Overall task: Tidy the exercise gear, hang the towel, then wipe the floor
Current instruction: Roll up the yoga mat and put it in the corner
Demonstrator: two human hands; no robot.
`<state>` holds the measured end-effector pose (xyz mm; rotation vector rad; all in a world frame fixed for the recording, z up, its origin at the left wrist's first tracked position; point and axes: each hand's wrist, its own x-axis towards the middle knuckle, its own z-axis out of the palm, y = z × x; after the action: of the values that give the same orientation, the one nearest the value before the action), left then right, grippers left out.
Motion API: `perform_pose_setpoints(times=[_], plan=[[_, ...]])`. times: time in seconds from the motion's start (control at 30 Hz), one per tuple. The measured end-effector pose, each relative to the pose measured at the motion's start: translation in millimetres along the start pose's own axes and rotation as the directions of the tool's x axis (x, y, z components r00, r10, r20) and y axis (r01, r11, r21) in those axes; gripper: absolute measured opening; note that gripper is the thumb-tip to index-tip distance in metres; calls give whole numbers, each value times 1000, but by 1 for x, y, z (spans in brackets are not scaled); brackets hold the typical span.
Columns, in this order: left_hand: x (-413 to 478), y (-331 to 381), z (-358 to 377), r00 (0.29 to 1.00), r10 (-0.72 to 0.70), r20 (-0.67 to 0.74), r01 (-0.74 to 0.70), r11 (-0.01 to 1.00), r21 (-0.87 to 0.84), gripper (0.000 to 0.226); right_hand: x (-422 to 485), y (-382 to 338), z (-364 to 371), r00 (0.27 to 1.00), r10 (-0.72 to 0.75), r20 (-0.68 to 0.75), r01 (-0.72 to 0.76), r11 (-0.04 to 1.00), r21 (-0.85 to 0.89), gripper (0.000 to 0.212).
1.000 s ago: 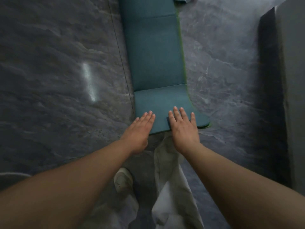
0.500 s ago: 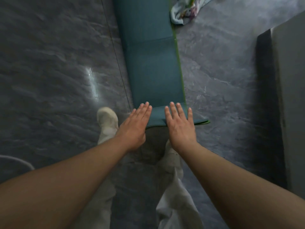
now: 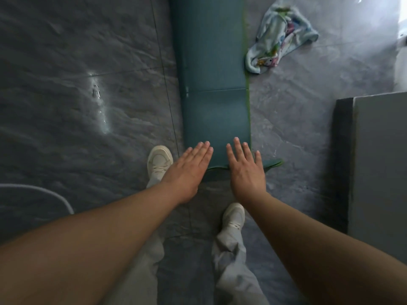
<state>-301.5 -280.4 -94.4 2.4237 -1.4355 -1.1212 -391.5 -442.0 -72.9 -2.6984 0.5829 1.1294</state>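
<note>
The person is on the gear step: left hand [image 3: 187, 170] and right hand [image 3: 246, 172] lie flat and spread on the near end of the mat [image 3: 214, 84], holding nothing. Next comes rolling it away (open floor [image 3: 88, 62] ahead). The towel [image 3: 278, 38] lies crumpled beside the mat's right edge.

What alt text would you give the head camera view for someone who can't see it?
Both hands, left hand and right hand, reach open and flat over the near end of a teal exercise mat on a grey floor. A crumpled patterned towel lies beside the mat's right edge.
</note>
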Motion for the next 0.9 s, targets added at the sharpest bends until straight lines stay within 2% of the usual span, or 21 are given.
perform_pose_setpoints(times=[0.23,0.4,0.5,0.6,0.77,0.9], plan=[[32,-27,-10,997,-70,-23,70,997,14,99,41,-11,-12,998,65,0,-65,998,14,85],[66,-39,-12,983,-146,-113,147,989,5,93,84,3,-15,999,-4,-36,3,1000,-31,90],[92,-52,-8,951,-209,-228,212,977,-12,95,116,14,-16,995,-68,-74,64,996,-59,91],[111,-65,0,919,-287,-269,293,956,-20,95,146,19,-15,985,-137,-104,128,988,-87,98],[135,-76,16,892,-334,-306,349,937,-5,100,187,25,-4,977,-182,-114,170,980,-105,83],[147,-77,31,907,-314,-282,334,942,24,101,204,32,11,980,-165,-112,153,982,-109,80]])
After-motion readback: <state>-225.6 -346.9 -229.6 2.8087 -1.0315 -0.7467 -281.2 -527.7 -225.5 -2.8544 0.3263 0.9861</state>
